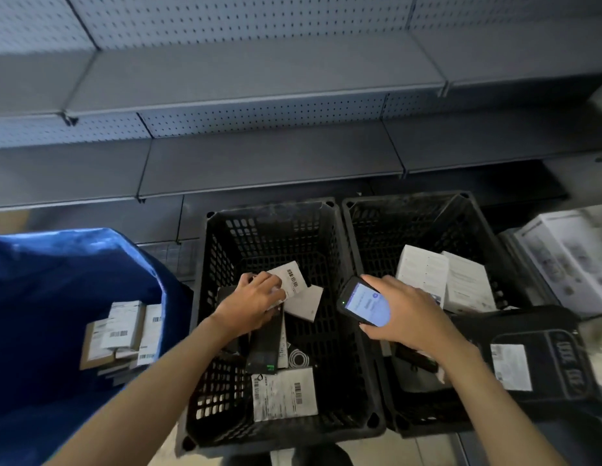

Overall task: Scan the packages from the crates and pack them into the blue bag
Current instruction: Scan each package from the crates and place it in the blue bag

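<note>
Stockroom floor, two crates below grey perforated metal shelving (pixel 259 156): my left hand (pixel 249 306) is down in the nearer black plastic lattice crate (pixel 225 237), fingers curled on the lower edge of a small white cardboard package (pixel 293 280), which is tipped up so that its barcode label faces me. My right hand (pixel 410 317) is wrapped around a black handheld scanner (pixel 363 302), screen lit, held just beside the package and above the rim shared with the second black crate (pixel 410 213).

The package looks light and stiff, a flat card box that a pinch at one edge should carry. I judge the lower edge the right place to hold it, since that keeps my fingers clear of the barcode. Its smooth card could slip if I loosen my grip.

Other parcels lie in the same crate, among them a slim black box (pixel 264 344) and a flat white labelled parcel (pixel 284 395). The wider parcel would likely need a grip across its width.

The open blue fabric bag (pixel 57 280) stands to my left, touching the crate. It is soft-sided and already holds several labelled boxes (pixel 121 327).
</note>
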